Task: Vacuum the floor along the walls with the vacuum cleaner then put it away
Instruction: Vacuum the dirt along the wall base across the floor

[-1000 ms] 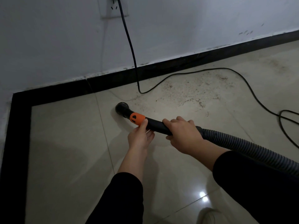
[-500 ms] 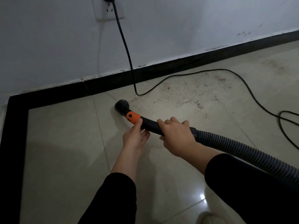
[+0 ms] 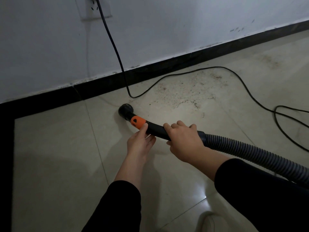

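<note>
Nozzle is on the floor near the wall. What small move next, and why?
Probably slide the nozzle a little right, into the speckled dirt beside it; the tile to its left looks clean. Both the right hand and left hand hold the wand, so a short push should do. Mind the power cord lying just beyond.

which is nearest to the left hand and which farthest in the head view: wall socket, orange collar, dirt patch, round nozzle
1. orange collar: under the left hand's thumb.
2. round nozzle: just beyond the collar, toward the skirting.
3. dirt patch: farther right, near the skirting.
4. wall socket: high up, top left.
</note>
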{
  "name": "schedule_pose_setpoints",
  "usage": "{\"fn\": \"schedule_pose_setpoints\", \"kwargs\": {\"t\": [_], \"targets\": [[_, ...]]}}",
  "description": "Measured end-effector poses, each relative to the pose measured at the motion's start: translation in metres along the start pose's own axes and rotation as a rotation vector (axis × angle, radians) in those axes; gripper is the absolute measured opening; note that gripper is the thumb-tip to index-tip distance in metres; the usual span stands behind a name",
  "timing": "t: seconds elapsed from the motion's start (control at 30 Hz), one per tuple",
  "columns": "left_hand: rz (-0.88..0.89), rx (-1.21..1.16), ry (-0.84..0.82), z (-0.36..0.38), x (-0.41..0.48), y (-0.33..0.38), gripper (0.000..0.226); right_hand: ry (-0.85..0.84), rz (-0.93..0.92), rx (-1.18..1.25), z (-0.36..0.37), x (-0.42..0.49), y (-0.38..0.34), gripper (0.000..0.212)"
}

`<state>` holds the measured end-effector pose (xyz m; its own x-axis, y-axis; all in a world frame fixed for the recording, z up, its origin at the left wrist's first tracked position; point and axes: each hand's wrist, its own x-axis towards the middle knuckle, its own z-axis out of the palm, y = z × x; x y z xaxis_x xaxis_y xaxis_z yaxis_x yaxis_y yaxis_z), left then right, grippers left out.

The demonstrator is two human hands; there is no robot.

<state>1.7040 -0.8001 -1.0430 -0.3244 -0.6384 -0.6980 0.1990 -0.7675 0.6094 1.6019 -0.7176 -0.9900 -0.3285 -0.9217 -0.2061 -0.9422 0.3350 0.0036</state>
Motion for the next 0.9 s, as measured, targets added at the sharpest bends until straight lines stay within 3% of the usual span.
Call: {"fn": "schedule_pose_setpoints", "kwargs": {"t": [0.9], "targets": [[-0.101, 0.046, -0.099, 0.034, -0.025, -0.032, 0.012, -0.027, 0.121, -0.039, 0.002, -0.042, 0.038, 0.041]]}}
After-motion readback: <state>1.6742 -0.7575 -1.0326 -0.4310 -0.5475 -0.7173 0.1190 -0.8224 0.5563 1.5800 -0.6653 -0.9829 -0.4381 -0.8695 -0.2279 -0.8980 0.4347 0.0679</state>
